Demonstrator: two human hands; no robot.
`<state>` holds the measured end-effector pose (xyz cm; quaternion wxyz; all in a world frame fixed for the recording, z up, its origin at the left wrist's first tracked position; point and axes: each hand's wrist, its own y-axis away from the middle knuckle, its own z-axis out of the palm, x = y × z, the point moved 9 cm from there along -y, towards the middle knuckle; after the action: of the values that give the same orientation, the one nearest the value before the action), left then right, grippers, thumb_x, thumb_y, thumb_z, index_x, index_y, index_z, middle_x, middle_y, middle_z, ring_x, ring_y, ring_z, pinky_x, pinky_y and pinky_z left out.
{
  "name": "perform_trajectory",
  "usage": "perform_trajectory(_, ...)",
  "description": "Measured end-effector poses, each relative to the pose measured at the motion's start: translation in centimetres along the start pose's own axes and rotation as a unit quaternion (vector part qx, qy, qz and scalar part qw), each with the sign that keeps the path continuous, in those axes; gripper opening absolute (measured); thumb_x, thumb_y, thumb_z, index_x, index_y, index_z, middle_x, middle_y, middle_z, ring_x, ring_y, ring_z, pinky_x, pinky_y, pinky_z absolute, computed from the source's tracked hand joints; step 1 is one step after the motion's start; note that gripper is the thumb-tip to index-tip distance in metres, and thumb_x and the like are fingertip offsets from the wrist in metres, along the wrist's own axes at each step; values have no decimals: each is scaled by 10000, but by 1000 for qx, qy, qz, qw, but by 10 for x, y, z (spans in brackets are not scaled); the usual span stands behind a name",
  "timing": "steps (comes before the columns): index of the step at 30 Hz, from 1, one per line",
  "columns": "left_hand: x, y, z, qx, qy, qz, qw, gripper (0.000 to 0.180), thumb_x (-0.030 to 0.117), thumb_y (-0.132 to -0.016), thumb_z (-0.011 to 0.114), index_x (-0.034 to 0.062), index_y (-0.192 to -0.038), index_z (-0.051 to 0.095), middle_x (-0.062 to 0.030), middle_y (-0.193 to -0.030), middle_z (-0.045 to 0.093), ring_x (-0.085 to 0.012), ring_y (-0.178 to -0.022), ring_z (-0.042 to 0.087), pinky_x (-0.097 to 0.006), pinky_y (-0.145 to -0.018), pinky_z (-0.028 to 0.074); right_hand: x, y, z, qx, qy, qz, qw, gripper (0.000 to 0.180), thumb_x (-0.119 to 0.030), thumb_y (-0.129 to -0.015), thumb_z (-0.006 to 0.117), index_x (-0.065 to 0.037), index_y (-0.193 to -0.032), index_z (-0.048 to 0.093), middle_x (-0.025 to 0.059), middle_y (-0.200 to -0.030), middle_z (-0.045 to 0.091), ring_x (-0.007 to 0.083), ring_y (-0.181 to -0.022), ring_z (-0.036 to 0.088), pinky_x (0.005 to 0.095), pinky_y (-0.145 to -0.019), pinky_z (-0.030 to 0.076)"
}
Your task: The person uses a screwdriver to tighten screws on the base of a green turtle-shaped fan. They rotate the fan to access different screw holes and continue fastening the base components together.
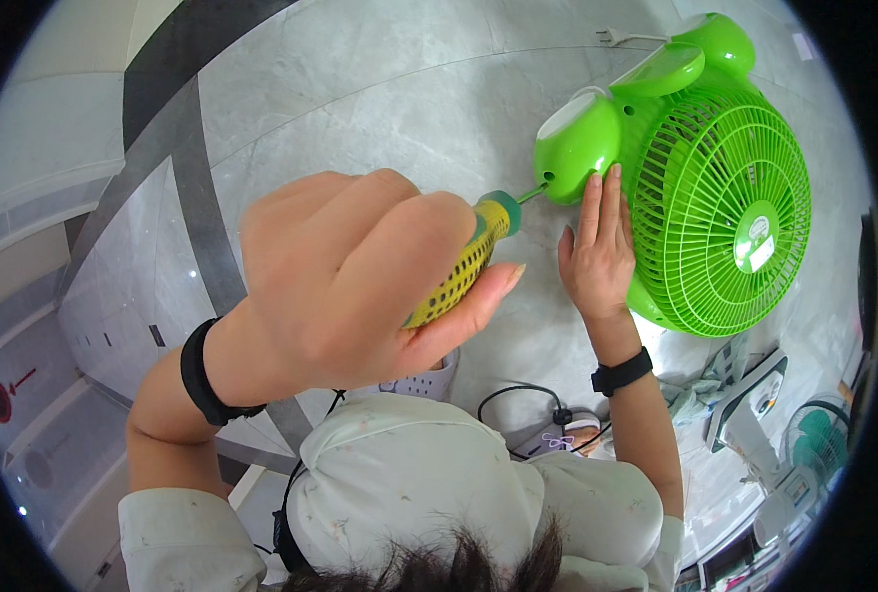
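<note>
In my left hand (350,276) is a screwdriver (468,264) with a yellow and green handle, my fingers closed around it. Its thin shaft points right and meets a small dark hole in a rounded foot (579,148) of a bright green electric fan (725,217). The fan lies on the floor, its round grille and pale centre badge facing up. My right hand (602,247) rests flat with fingers stretched out against the foot, beside the grille. Whether the tip sits on a screw inside the hole is too small to tell.
A white power plug (611,37) lies beyond the fan on the grey marbled floor (360,118). Below right are a white-and-black panel-like part (750,400) and a second fan with teal blades (819,436). A black cable (518,385) loops near a shoe (562,441) and a lavender basket (424,383).
</note>
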<state>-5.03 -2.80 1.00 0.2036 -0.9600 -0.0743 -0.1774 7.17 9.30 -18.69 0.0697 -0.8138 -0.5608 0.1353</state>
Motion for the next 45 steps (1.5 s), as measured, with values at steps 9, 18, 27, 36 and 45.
perform_trajectory(9, 22, -8, -2, -7, 3, 32, 999, 403, 134, -642, 866, 47, -922, 589, -100, -713, 611, -226, -561, 583, -309, -481, 448, 0, 1, -1, 35, -3, -12, 999, 723, 21, -785, 571, 16, -1460, 310, 269, -1445, 410, 407, -1115, 591, 427, -972, 499)
perform_trajectory(18, 24, -22, 28, -55, -6, 75, 996, 316, 83, -586, 798, 69, -813, 579, -85, -730, 585, -200, -482, 482, -263, -427, 382, 1, 1, 0, 28, -19, 0, 999, 727, 4, -783, 580, 6, -1460, 317, 253, -1448, 414, 382, -1159, 574, 421, -1000, 482)
perform_trajectory(27, 57, -61, 48, -176, -37, 149, 972, 183, 133, -530, 664, 122, -659, 535, -8, -799, 545, -167, -589, 449, -233, -428, 354, 0, 2, 0, 10, -26, 16, 999, 767, -12, -765, 593, -3, -1471, 295, 241, -1479, 374, 359, -1204, 544, 419, -1020, 461)
perform_trajectory(36, 45, -52, 58, -295, -55, 110, 948, 200, 144, -637, 707, 69, -787, 598, -56, -732, 457, -182, -549, 482, -290, -426, 380, 2, 1, 3, 31, -43, 12, 999, 763, -21, -760, 606, 2, -1464, 312, 244, -1478, 374, 349, -1235, 529, 424, -1029, 453)
perform_trajectory(45, 63, -31, 71, -409, -68, 123, 902, 111, 160, -738, 640, 106, -835, 639, -63, -871, 625, -244, -748, 612, -392, -664, 501, 3, 0, 4, 35, -58, 23, 997, 645, -24, -816, 578, 2, -1428, 377, 238, -1465, 401, 335, -1239, 543, 413, -1008, 465)
